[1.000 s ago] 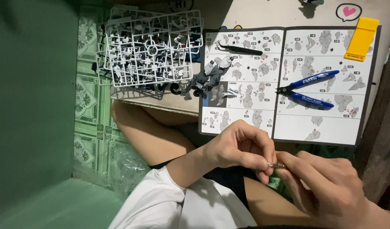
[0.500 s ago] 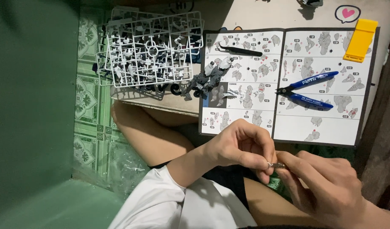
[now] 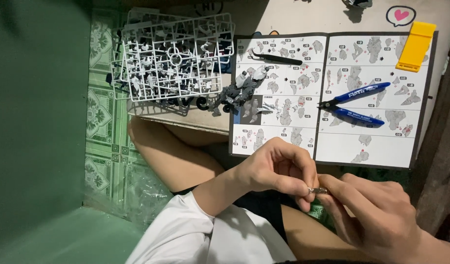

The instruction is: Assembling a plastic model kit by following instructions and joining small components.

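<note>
Small grey part (image 3: 318,190), pinched between both hands over the lap.

Part: lies crosswise, long axis running hand to hand. Left hand (image 3: 276,171) grips one end with fingertips; right hand (image 3: 376,215) grips the other; equally near. Beyond the hands: open manual (image 3: 293,146), blue nippers (image 3: 354,103) and black tweezers (image 3: 276,58) on it, yellow tool (image 3: 415,46), white sprue (image 3: 173,54) far left.

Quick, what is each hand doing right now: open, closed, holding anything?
Left hand: closed, fingertips pinching a small grey part.
Right hand: closed, fingertips pinching the same small part from the other side.
</note>
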